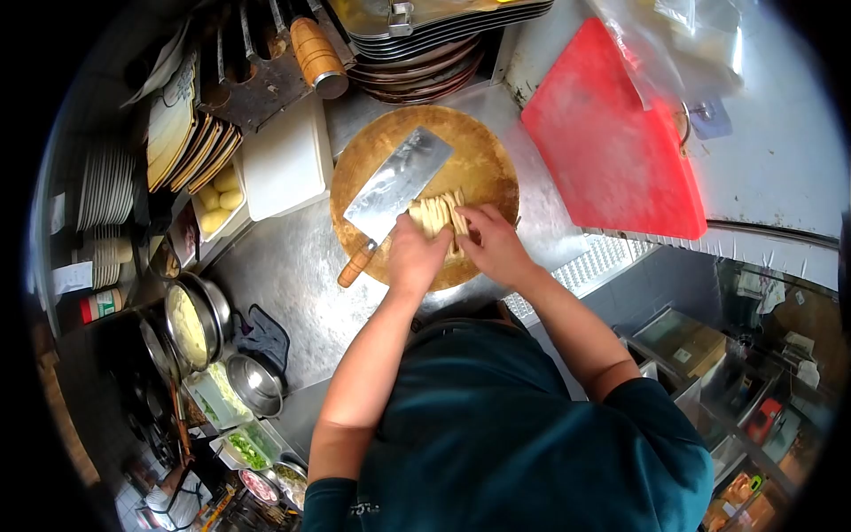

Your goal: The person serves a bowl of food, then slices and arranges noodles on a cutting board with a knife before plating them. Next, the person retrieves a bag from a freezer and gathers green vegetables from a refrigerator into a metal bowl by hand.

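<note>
A round wooden chopping block (483, 142) carries a row of pale yellow food strips (433, 212), whose exact kind I cannot tell. My left hand (415, 254) closes on the near left side of the strips, thumb towards the middle. From the right, my right hand (493, 243) grips the other end with bent fingers. Both hands partly hide the strips. A cleaver (401, 180) lies flat on the block, left of the strips and apart from my hands. Its wooden handle (357, 264) sticks out over the block's near left edge.
A red board (603, 133) leans at the right. White lidded tub (285, 160), potatoes (222, 199) and a knife rack (257, 93) stand at the left. Metal bowls (254, 384) and a tub of chopped greens (248, 449) line the lower left. Stacked plates (421, 71) sit behind the block.
</note>
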